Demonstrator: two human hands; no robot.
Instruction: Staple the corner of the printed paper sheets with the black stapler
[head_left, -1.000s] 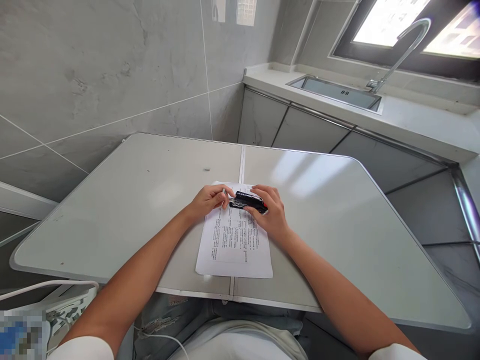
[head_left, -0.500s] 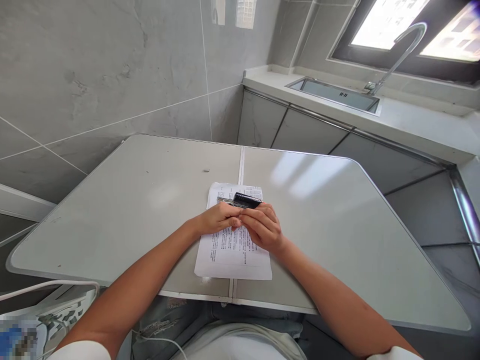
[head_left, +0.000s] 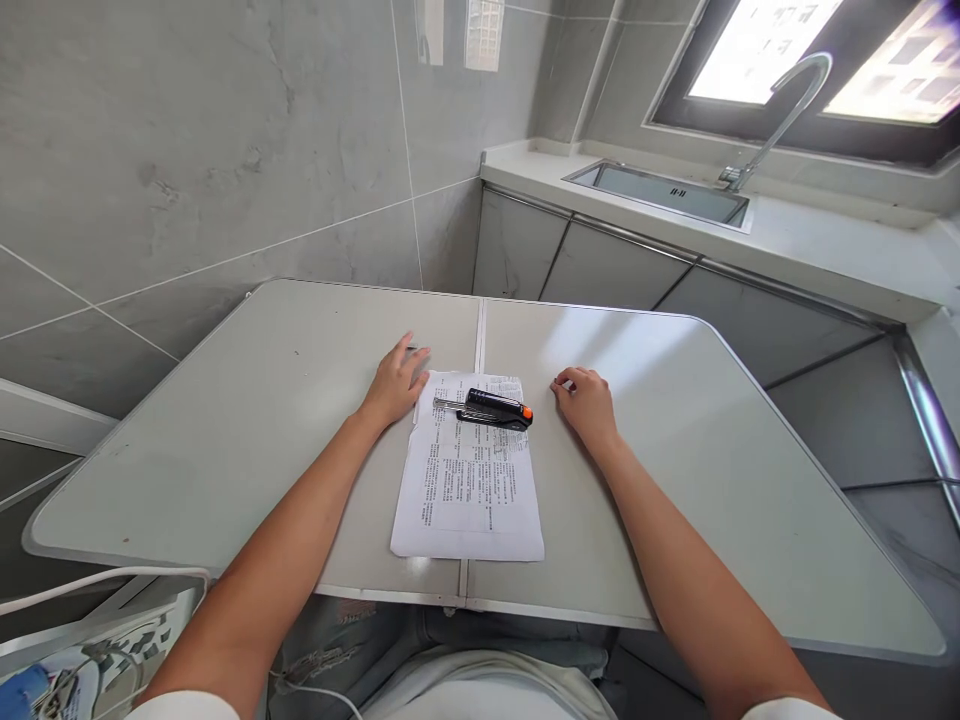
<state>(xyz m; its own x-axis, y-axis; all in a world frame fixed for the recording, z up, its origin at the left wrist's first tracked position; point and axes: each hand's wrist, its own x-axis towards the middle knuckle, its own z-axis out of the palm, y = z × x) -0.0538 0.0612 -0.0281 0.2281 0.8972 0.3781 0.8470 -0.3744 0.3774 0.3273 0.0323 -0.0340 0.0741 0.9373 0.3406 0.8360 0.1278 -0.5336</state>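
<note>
A black stapler with an orange end lies across the upper part of a printed paper sheet. Its metal part sticks out toward the left. My left hand rests on the table by the sheet's upper left edge, fingers spread and holding nothing. Under its fingertips a small grey piece, perhaps a staple strip, is partly covered. To the right of the stapler, apart from it, my right hand has its fingers curled in against the thumb. Whatever may be between those fingertips is hidden.
The pale folding table has a metal seam down its middle. Behind it are a tiled wall and a counter with a sink and tap. A white cable hangs near my lap.
My hands were together over the stapler and have parted, leaving it on the sheet. The left moved up and left to the small grey piece; the right moved right.
</note>
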